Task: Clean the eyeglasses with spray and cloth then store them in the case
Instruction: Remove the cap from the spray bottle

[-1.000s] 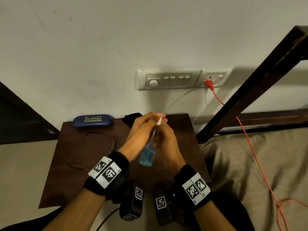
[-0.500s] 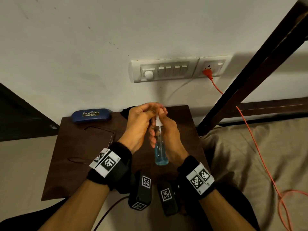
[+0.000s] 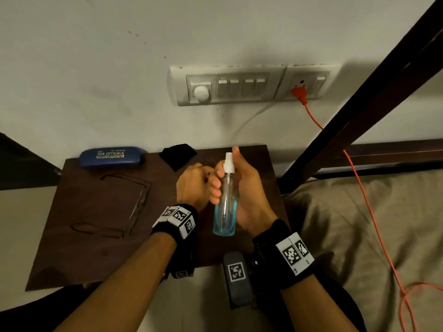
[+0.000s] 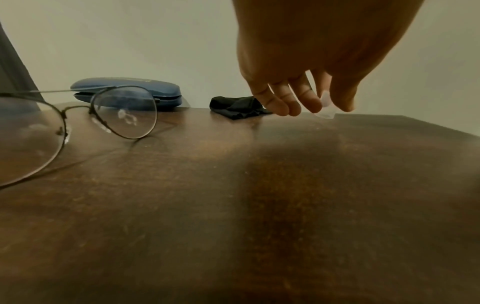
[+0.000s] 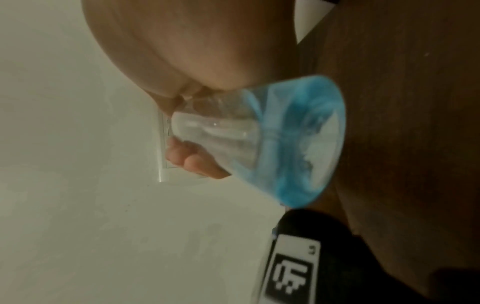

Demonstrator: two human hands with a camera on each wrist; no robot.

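The right hand (image 3: 244, 188) is holding the spray bottle (image 3: 225, 207) upright above the dark wooden table (image 3: 96, 248), its fingers curling round the clear body while the index finger is reaching up beside the white nozzle; the bottle is showing blue liquid only in its lower part — the right wrist view is looking up at that blue base (image 5: 298, 144); the left hand (image 3: 194, 185) is hovering just left of the bottle, low over the table, pinching a small clear cap (image 4: 324, 105) between thumb and fingers; the eyeglasses (image 4: 78, 121) are lying on the left part of the table, temples unfolded, touched by neither hand; the blue case (image 3: 111, 156) is sitting closed at the far left edge against the wall, and the black cloth (image 3: 177, 154) is lying crumpled just to its right — both well apart from the hands; an orange cord (image 3: 359, 183) is running from the wall socket down across the bedding on the right.
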